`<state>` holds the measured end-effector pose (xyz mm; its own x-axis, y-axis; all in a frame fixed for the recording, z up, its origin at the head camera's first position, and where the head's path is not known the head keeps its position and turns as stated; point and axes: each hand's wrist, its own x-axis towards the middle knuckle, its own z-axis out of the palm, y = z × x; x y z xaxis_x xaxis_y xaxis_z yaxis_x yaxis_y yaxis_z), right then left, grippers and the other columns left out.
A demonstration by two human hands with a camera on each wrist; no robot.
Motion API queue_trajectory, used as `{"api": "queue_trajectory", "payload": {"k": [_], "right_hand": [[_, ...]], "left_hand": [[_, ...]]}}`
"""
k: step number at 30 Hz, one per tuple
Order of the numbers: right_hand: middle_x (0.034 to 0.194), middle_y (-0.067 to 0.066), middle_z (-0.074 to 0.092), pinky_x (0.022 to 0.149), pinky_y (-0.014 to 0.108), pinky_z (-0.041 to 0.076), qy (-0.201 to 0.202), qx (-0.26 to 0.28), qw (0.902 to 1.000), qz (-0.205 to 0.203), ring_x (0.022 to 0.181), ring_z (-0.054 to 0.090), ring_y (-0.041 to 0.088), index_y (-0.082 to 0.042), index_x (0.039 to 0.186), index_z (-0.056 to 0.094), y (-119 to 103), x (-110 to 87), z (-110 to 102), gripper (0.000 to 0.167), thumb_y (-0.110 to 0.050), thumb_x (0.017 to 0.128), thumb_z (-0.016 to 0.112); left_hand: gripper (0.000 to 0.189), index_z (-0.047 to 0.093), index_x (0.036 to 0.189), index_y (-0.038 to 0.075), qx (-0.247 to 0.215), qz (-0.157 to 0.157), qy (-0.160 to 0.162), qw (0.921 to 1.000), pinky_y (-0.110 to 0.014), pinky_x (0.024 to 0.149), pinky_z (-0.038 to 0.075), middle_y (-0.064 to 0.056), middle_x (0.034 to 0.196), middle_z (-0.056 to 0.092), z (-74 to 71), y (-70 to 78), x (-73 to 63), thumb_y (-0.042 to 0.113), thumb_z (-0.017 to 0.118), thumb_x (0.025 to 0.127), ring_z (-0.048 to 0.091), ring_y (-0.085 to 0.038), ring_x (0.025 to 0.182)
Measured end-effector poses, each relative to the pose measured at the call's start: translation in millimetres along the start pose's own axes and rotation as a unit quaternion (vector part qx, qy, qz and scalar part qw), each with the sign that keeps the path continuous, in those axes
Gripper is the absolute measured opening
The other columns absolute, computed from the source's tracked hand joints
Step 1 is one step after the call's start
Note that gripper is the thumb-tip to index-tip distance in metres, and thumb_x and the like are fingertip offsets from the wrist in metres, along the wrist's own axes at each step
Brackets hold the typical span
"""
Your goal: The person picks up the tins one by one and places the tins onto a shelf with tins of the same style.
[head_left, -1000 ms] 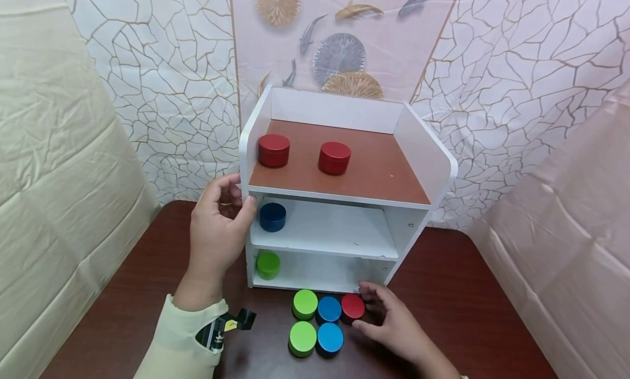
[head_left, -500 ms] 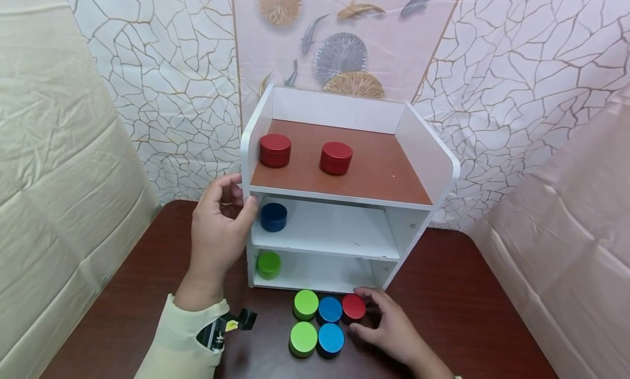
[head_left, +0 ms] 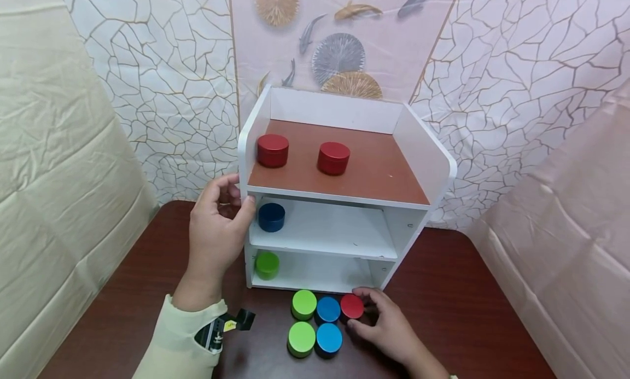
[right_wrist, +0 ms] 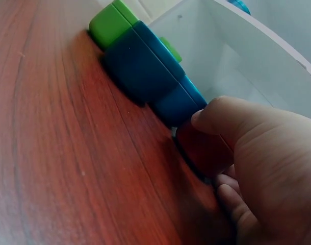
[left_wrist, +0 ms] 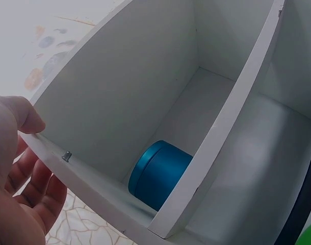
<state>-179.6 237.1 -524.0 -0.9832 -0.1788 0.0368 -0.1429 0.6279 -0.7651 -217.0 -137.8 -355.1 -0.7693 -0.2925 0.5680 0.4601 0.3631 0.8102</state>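
My left hand [head_left: 216, 226] grips the left side panel of a small white shelf unit [head_left: 339, 198], thumb at its front edge and fingers outside, as the left wrist view also shows. At the shelf's foot my right hand [head_left: 391, 324] holds a round red tin [head_left: 351, 307] between thumb and fingers; the tin stands on the table. In the right wrist view my thumb lies against the dark red tin [right_wrist: 204, 148]. Beside it stand two blue tins [head_left: 327, 310] and two green tins [head_left: 301, 338], in two rows.
Two red tins [head_left: 333, 158] stand on the brown top board. A dark blue tin [head_left: 272, 217] sits at the left of the middle shelf, a green tin [head_left: 267, 266] below it. The dark red-brown table [head_left: 467, 313] reaches patterned cloth walls at the back.
My right hand has closed in slightly on the red tin, thumb and forefinger shifting left around it. My left hand keeps its place on the panel.
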Motion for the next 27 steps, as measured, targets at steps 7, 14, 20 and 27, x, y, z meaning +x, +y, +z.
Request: {"api": "queue_trajectory", "payload": {"k": [7,14,20,27], "right_hand": [[0.128,-0.003,0.07,0.097,0.023,0.062,0.004,0.0,1.0,0.0,0.115,0.069,0.014,-0.021,0.137,0.071,0.7,0.2,1.8,0.061,-0.029,0.085,0.101],[0.129,-0.003,0.071,0.097,0.022,0.062,0.012,0.013,0.9998,0.009,0.114,0.07,0.013,-0.019,0.135,0.072,0.9,-0.5,1.4,0.06,-0.024,0.083,0.102],[0.131,-0.001,0.071,0.096,0.021,0.061,0.01,0.023,0.9995,0.019,0.115,0.069,0.015,-0.018,0.135,0.071,0.4,-0.1,0.2,0.06,-0.023,0.083,0.101],[0.132,-0.002,0.071,0.097,0.022,0.061,0.014,0.022,0.9995,0.019,0.115,0.069,0.014,-0.02,0.136,0.072,-1.1,-0.9,-0.6,0.06,-0.02,0.083,0.101]], "left_hand": [[0.045,0.067,0.147,0.014,0.0,0.003,-0.001,1.0,-0.016,0.084,0.056,-0.006,0.116,0.064,-0.6,-0.9,0.5,0.021,0.078,0.104,0.062,-0.015,0.103],[0.045,0.067,0.147,0.013,0.0,0.004,-0.002,1.0,-0.015,0.085,0.056,-0.007,0.116,0.064,-0.4,-0.8,0.8,0.021,0.078,0.104,0.063,-0.015,0.104],[0.046,0.066,0.147,0.012,0.001,0.001,-0.001,1.0,-0.015,0.085,0.056,-0.007,0.116,0.064,-0.6,-0.2,0.4,0.02,0.078,0.104,0.062,-0.015,0.104],[0.046,0.066,0.147,0.012,0.001,-0.001,-0.002,1.0,-0.015,0.085,0.056,-0.007,0.116,0.064,-0.5,0.4,0.4,0.02,0.077,0.104,0.062,-0.015,0.104]]}}
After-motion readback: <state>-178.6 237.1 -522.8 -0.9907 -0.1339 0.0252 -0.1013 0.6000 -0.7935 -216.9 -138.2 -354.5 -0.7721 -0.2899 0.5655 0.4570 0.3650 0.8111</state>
